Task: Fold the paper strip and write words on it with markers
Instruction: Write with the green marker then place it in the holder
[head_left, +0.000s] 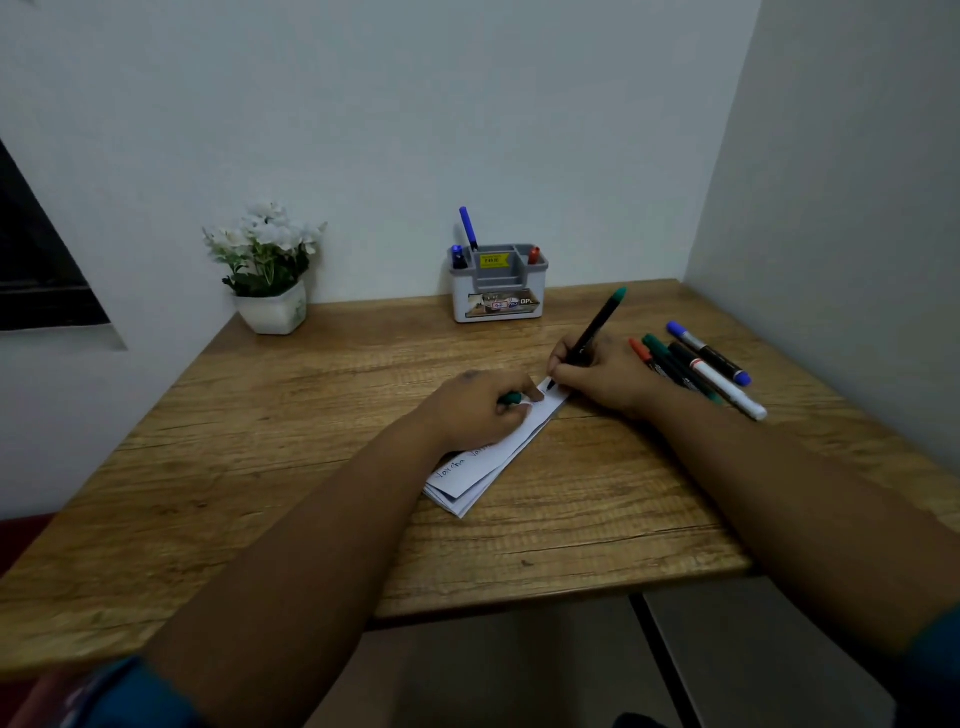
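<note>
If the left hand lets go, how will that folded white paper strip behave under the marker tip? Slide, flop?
The folded white paper strip looks thin and light, lying on smooth wooden table, so it would probably slide or twist. The left hand presses it down as the right hand writes with a green-capped black marker. Its layered near end likely springs open.

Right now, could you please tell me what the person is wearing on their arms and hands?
Both forearms are bare. The left hand and the right hand wear no gloves, and no rings or watch show. Teal-blue sleeves are pushed up near the elbows, just visible at the bottom corners.
</note>
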